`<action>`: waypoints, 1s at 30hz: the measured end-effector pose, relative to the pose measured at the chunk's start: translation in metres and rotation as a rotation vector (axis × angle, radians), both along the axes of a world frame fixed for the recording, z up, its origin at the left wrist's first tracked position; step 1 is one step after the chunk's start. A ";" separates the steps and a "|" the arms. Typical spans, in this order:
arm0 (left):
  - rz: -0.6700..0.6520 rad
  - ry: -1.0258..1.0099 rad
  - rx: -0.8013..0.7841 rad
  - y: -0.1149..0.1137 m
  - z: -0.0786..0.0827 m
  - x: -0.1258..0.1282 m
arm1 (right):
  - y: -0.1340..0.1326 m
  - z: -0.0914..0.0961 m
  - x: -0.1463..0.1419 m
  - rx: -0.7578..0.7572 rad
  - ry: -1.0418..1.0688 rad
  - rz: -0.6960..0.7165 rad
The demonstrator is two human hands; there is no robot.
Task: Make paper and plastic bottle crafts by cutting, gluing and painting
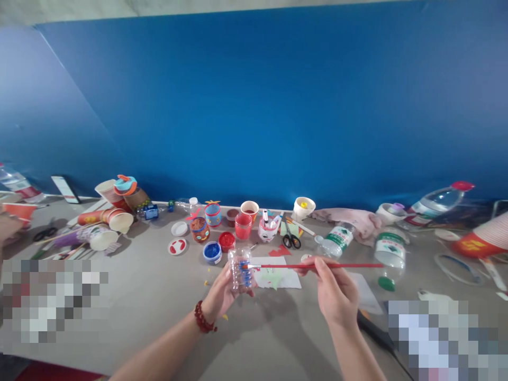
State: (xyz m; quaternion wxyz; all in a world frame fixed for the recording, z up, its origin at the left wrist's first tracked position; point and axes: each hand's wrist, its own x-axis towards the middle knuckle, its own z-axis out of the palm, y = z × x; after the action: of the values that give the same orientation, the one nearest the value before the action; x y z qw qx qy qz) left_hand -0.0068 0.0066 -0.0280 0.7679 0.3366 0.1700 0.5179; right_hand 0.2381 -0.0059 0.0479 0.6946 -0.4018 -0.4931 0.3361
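Held in my left hand (pixel 223 290) is a clear plastic bottle piece (pixel 239 280) with blue paint strokes on its side. My right hand (pixel 336 290) grips a red-handled paintbrush (pixel 337 265), whose bristles meet the blue marks on the plastic. Just behind the bottle piece stand an open jar of blue paint (pixel 212 252) and an open jar of red paint (pixel 227 241). A white sheet (pixel 291 279) with red and green patches lies under and between my hands.
Black scissors (pixel 292 241), decorated cups (pixel 199 229) and a red-tinted cup (pixel 243 226) stand farther back. Cut bottles (pixel 391 251) lie to the right, paper cups (pixel 103 238) to the left. A blue wall (pixel 254 106) rises behind the table. Another person's hand (pixel 10 225) shows at the left edge.
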 end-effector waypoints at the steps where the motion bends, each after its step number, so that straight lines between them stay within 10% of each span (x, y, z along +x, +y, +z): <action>1: 0.001 -0.003 0.000 0.000 0.000 0.000 | 0.000 0.001 -0.001 -0.003 -0.003 -0.005; 30: 0.008 0.046 0.030 0.000 0.003 0.002 | -0.002 0.008 -0.002 0.036 -0.153 -0.087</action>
State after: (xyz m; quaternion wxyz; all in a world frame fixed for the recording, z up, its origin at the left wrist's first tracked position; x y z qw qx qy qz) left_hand -0.0051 0.0068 -0.0248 0.7565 0.3592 0.1811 0.5156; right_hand 0.2361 -0.0076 0.0554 0.6758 -0.4349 -0.5328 0.2652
